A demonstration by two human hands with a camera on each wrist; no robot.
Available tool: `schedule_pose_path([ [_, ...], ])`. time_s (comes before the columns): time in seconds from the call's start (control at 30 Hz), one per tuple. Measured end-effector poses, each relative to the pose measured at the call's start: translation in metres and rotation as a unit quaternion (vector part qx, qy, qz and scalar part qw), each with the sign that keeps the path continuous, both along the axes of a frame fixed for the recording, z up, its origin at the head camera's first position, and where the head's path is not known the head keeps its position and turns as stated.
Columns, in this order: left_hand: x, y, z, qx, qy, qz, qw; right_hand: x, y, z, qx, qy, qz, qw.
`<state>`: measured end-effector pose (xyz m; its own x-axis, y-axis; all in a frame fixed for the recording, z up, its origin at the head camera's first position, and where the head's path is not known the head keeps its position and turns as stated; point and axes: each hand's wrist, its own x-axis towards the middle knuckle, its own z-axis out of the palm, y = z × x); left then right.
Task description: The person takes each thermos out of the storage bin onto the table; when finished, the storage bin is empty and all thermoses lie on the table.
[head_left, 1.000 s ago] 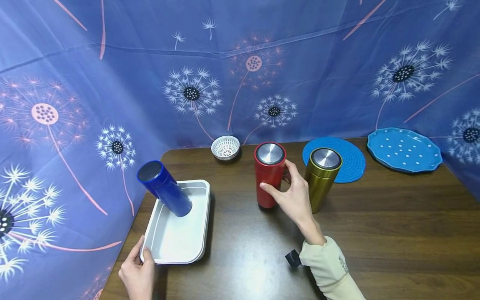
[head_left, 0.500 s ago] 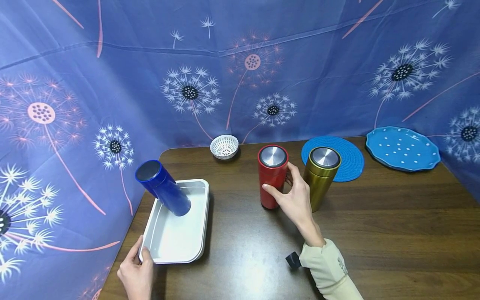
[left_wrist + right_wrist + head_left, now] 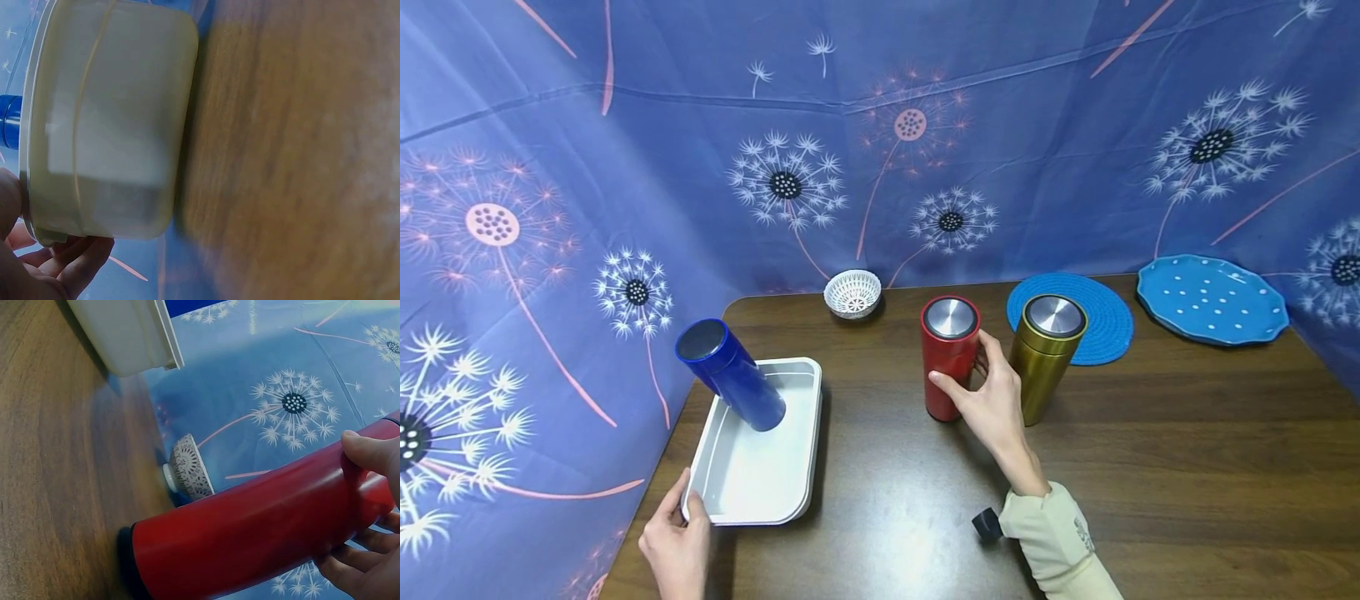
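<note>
My right hand (image 3: 996, 400) grips a red thermos (image 3: 945, 367) with a steel-topped lid, thumb on its near side and fingers round the right. The thermos stands upright, its black base (image 3: 127, 562) at the table in the right wrist view. Just right of the hand is an upright gold thermos (image 3: 1043, 367). At the left, my left hand (image 3: 677, 537) holds the near left corner of a white rectangular tub (image 3: 752, 492), thumb at the rim and fingers outside, below the rim (image 3: 28, 125). A blue thermos (image 3: 733, 379) stands inside the tub, toward its back left.
A small white patterned bowl (image 3: 852, 296) sits at the table's back edge. Behind the gold thermos lies a round blue woven mat (image 3: 1108, 325), with a blue polka-dot plate (image 3: 1213, 300) to its right. Patterned blue cloth (image 3: 1037, 125) hangs behind the wooden table (image 3: 1187, 467).
The red thermos has shifted slightly right and nearer to me with my right hand on it, closer to the gold thermos. My left hand and the tub stay in place.
</note>
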<state>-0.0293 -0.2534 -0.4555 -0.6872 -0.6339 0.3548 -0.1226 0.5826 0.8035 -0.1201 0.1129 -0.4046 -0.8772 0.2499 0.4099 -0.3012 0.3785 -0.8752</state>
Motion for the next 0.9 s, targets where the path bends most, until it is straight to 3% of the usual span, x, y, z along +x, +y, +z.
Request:
schedule_pose_path([
  [0.57, 0.0005, 0.001, -0.0008, 0.0, -0.01, 0.011, 0.9999, -0.0027, 0.0029, -0.0042, -0.005, -0.033, 0.011, 0.9994],
  [0.9, -0.0002, 0.0012, 0.0012, -0.012, -0.014, 0.016, 0.9997, -0.0027, 0.0023, -0.0079, 0.006, -0.022, 0.013, 0.9997],
])
